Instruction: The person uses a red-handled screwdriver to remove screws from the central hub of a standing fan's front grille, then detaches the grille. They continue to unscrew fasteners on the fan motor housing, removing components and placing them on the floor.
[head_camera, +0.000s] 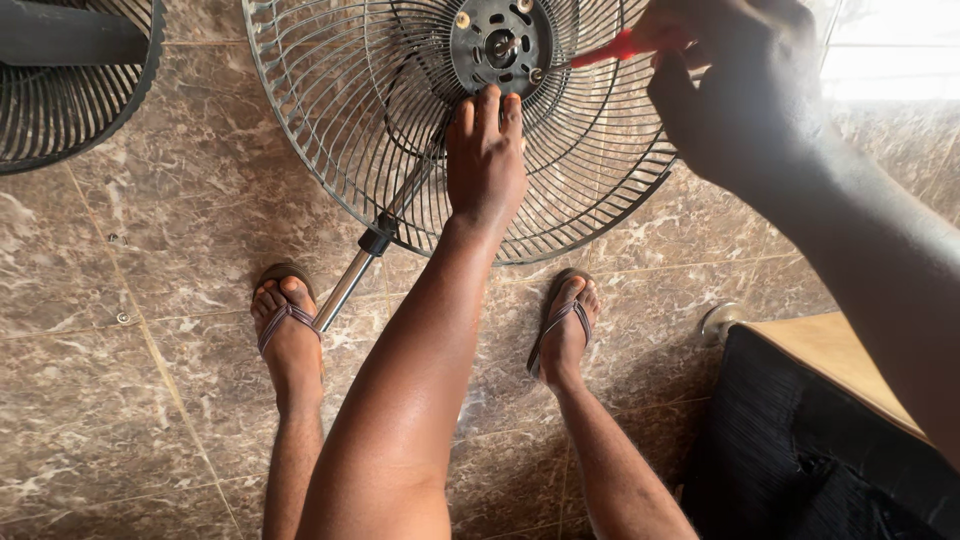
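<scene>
Steadying a wire fan guard (350, 110): the left hand (485, 160) lies flat on the wires just below the round motor plate (500, 42), fingers spread and pressing, gripping nothing. The right hand (730, 85) is closed around a red-handled screwdriver (603, 50), its shaft pointing at a screw on the plate's right edge. Step in hand, by judgement: working a screw at the hub. Next move calls for the tip seated square in the screw head and the guard kept from turning. The guard stands over a brown tiled floor (130, 300), its metal pole (350, 275) slanting down toward the sandalled left foot (285, 325). A second, darker guard (70, 80) lies at upper left, cut off by the frame. Hard to make out: the screwdriver tip, blurred; the right hand's fingers, dim against window glare; the guard's top, out of frame.
</scene>
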